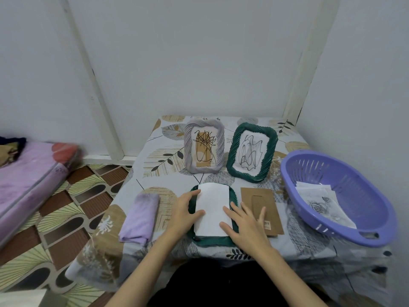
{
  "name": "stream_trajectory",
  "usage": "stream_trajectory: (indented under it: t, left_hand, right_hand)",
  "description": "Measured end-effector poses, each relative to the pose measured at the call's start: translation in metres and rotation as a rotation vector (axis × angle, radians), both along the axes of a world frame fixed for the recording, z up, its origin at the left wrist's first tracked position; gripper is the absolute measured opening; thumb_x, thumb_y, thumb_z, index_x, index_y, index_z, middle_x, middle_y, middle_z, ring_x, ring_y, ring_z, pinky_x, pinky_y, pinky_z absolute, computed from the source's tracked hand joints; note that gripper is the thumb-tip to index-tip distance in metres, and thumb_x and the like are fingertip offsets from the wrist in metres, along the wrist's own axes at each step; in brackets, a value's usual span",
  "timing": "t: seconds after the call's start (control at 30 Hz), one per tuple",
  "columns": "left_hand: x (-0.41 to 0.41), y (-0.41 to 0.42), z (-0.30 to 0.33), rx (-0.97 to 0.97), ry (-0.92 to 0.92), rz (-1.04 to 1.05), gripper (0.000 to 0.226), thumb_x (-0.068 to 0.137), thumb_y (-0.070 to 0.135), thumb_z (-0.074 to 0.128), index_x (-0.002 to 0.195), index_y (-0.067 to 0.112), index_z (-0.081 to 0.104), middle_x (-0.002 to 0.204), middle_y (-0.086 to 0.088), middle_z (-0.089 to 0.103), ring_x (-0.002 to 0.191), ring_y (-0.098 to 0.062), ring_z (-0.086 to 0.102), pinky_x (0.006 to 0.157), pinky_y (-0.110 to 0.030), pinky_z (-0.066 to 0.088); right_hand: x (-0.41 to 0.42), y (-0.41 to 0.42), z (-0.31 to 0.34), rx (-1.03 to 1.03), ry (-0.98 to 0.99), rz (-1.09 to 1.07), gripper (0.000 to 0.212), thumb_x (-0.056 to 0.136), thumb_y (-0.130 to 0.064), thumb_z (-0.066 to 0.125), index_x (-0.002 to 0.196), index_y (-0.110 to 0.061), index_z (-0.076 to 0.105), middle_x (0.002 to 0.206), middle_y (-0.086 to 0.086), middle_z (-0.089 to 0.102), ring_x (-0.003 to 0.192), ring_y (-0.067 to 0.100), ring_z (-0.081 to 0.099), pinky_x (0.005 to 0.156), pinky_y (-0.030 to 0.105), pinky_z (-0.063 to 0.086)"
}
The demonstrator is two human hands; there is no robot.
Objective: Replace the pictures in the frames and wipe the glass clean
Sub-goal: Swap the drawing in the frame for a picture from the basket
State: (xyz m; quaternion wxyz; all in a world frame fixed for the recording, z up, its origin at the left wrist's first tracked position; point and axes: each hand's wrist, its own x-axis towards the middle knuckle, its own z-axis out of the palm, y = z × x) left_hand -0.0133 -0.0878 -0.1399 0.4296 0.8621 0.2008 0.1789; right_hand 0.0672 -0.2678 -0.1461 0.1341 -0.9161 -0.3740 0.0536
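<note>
A dark green frame (212,239) lies face down at the near edge of the worktop (155,156), its back open, and a white sheet (212,210) rests in the opening. The left hand (184,210) lies along the sheet's left edge and the right hand (243,220) along its right edge, fingers (228,212) spread and flat, pinching nothing; they seem to be squaring the paper into the recess so it sits true before the back goes on. The brown backing board (261,210) waits just beside the frame on the right, within easy reach for that step. A folded lilac cloth (140,218) lies to the left, presumably kept for the glass. Further back stand a grey frame (204,146) and a second green frame (252,151), each showing a scribbled drawing. A purple basket (345,173) at the right holds loose pictures (321,204).
</note>
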Motion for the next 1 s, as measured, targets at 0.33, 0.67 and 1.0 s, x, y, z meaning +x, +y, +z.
stream_trajectory:
  t: [0.33, 0.67, 1.0]
  left_hand:
    - [0.007, -0.004, 0.006, -0.238, -0.145, 0.166, 0.044, 0.072, 0.004, 0.075, 0.110, 0.015, 0.057, 0.072, 0.002, 0.063, 0.065, -0.010, 0.057, 0.069, -0.020, 0.046]
    - [0.003, -0.001, -0.002, -0.090, -0.140, 0.179, 0.019, 0.074, 0.007, 0.073, 0.081, 0.021, 0.062, 0.069, 0.014, 0.061, 0.065, 0.004, 0.056, 0.060, -0.007, 0.039]
    - [0.005, 0.001, 0.002, -0.096, -0.099, 0.003, 0.041, 0.072, -0.001, 0.072, 0.100, 0.029, 0.065, 0.090, 0.001, 0.060, 0.071, -0.010, 0.054, 0.066, -0.014, 0.044]
  right_hand:
    - [0.000, 0.000, 0.001, 0.011, 0.017, -0.001, 0.098, 0.060, -0.086, -0.004, 0.142, -0.041, 0.025, 0.154, -0.013, 0.018, 0.144, 0.011, 0.005, 0.105, 0.061, -0.018]
    - [-0.001, 0.000, 0.006, -0.001, 0.055, 0.005, 0.071, 0.075, -0.074, 0.011, 0.140, -0.047, 0.022, 0.155, -0.009, 0.017, 0.144, 0.013, 0.004, 0.105, 0.062, -0.016]
    - [-0.002, 0.000, 0.005, 0.019, 0.057, 0.013, 0.095, 0.059, -0.089, -0.005, 0.139, -0.047, 0.025, 0.155, -0.010, 0.017, 0.144, 0.012, 0.005, 0.105, 0.063, -0.015]
